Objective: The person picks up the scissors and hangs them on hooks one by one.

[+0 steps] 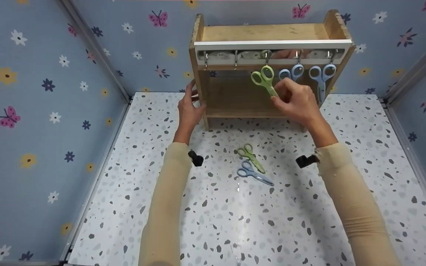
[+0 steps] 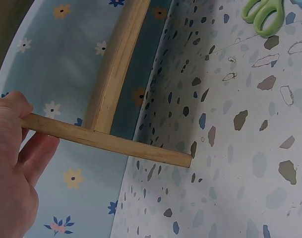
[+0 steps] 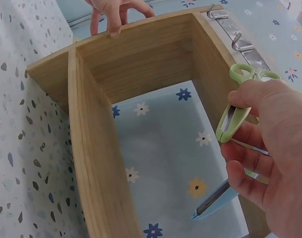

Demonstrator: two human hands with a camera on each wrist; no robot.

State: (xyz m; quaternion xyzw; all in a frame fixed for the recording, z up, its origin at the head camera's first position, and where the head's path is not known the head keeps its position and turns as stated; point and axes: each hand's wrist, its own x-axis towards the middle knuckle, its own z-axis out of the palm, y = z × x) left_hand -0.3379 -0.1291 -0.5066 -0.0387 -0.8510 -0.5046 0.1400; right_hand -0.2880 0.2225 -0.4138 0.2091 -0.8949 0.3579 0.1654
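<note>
My right hand (image 1: 298, 100) pinches green scissors (image 1: 263, 78) by the blade end, handles upward. One handle loop is at the middle hook (image 1: 267, 56); whether it hangs on it I cannot tell. In the right wrist view, thumb and fingers hold the green blades (image 3: 231, 123). My left hand (image 1: 190, 108) grips the left side panel of the wooden shelf (image 1: 200, 70), thumb and fingers on either side of the panel edge (image 2: 116, 145). Blue scissors (image 1: 297, 70) hang just right of the green pair, partly behind my right hand. Another blue pair (image 1: 321, 79) hangs from the rightmost hook.
On the speckled table (image 1: 161, 221) in front of the shelf lie green scissors (image 1: 251, 158) and blue scissors (image 1: 255, 173). A metal hook rail (image 1: 246, 55) runs across the shelf front; its two left hooks bear nothing. Flowered walls (image 1: 50, 129) stand at back and sides.
</note>
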